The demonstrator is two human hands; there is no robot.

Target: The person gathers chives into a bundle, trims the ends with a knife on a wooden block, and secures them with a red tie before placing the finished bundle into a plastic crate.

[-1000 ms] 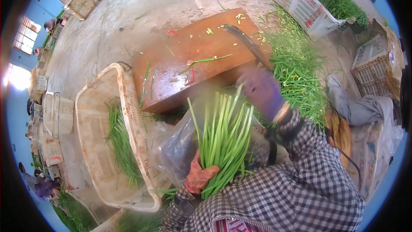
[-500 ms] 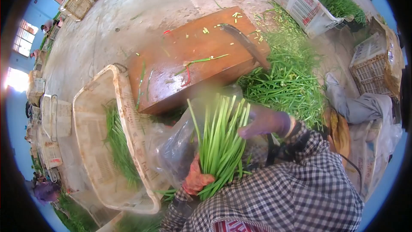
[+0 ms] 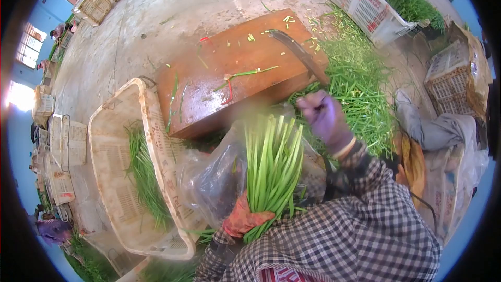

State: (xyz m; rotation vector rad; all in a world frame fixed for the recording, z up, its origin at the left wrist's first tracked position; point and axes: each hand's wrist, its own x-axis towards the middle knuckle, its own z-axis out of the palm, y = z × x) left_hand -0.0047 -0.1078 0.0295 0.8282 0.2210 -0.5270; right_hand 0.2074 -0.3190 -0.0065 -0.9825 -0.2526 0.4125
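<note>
My left hand (image 3: pixel 244 216), in an orange-red glove, is wrapped round the lower part of a bunch of chives (image 3: pixel 274 169). The bunch stands nearly upright in front of my checked clothing, pale ends up and fanned a little. My right hand (image 3: pixel 327 122), in a purple glove, is raised to the right of the bunch and apart from it. Its fingers are curled in, and I cannot make out what is between them, if anything. Clear plastic (image 3: pixel 216 177) lies behind and left of the bunch.
Beyond the bunch stands a wooden block (image 3: pixel 224 62) carrying a curved blade (image 3: pixel 297 49) and cut bits. A heap of green trimmings (image 3: pixel 355 99) lies to its right. On the left a white crate (image 3: pixel 156 162) holds some greens; a fuller crate (image 3: pixel 360 8) stands at the far right.
My right hand has moved up and away from the bunch, and its fingers have curled in. The bunch in my left hand has become more upright and gathered.
</note>
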